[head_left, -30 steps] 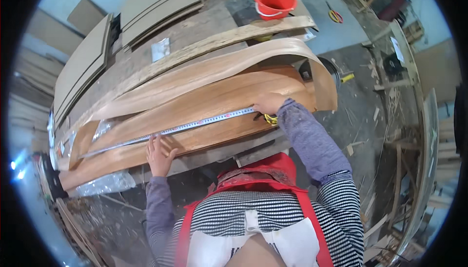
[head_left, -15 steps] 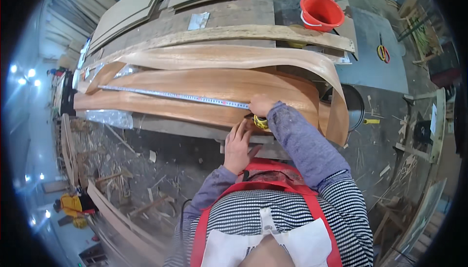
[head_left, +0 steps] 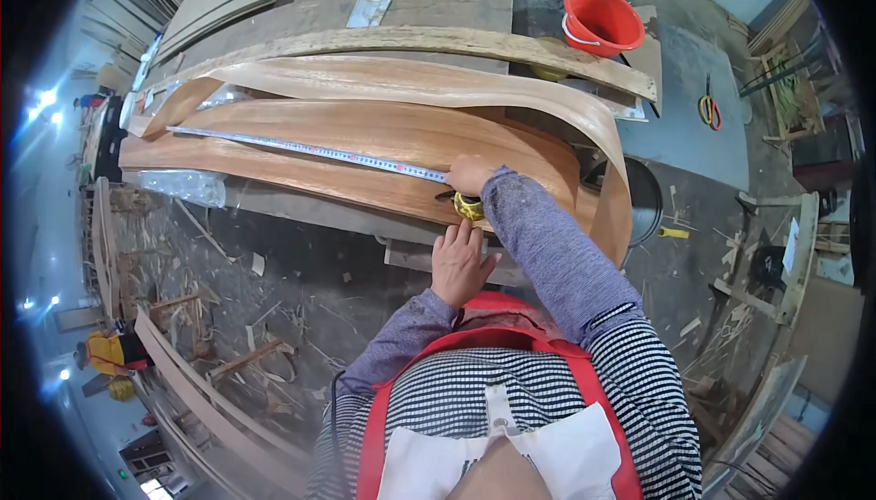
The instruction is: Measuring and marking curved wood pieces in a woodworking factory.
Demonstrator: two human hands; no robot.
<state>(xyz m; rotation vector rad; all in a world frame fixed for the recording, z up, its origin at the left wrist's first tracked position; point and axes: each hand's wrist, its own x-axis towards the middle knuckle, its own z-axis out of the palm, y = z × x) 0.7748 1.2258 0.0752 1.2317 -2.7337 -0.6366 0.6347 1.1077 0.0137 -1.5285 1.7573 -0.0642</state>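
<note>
A long sheet of brown wood veneer (head_left: 365, 126) lies across the work table, one strip of it curling over at the right. Stretched along it is the pale blade of a tape measure (head_left: 310, 150). My right hand (head_left: 471, 174) is closed around the blade at its right end. The yellow and black case (head_left: 468, 206) hangs just below that hand, by the near edge of the veneer. My left hand (head_left: 459, 267) is open, fingers extended upward, the fingertips at or just under the case. Whether they touch it I cannot tell.
A pale wooden plank (head_left: 401, 41) lies behind the veneer. Farther back are a red bucket (head_left: 602, 21), scissors (head_left: 709, 109) and stacked boards (head_left: 228, 3). A dark round tub (head_left: 646, 203) stands at the right. Wood scraps litter the floor (head_left: 310, 290).
My left hand has shifted right, from beside the tape case to beneath it. The right hand still grips the blade. The whole view has shifted slightly.
</note>
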